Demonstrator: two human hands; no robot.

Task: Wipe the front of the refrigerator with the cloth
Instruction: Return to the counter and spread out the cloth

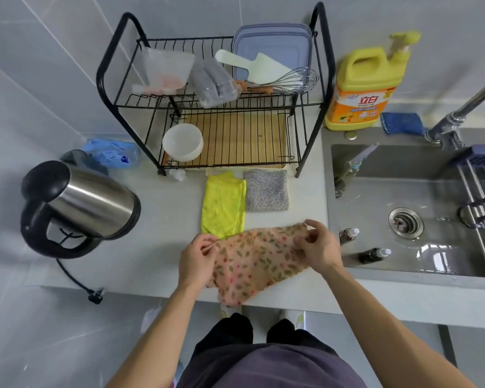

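A pink cloth [256,260] with a leaf and flower print is stretched between both my hands above the front edge of the counter [157,247]. My left hand [198,260] pinches its left corner. My right hand [318,247] pinches its upper right corner. The lower part of the cloth hangs past the counter's edge. No refrigerator is in view.
A yellow cloth [223,205] and a grey dotted cloth [266,190] lie folded on the counter behind. A steel kettle [79,205] stands at left, a black dish rack [216,99] at the back, a yellow detergent bottle [366,88] and the sink [415,214] at right.
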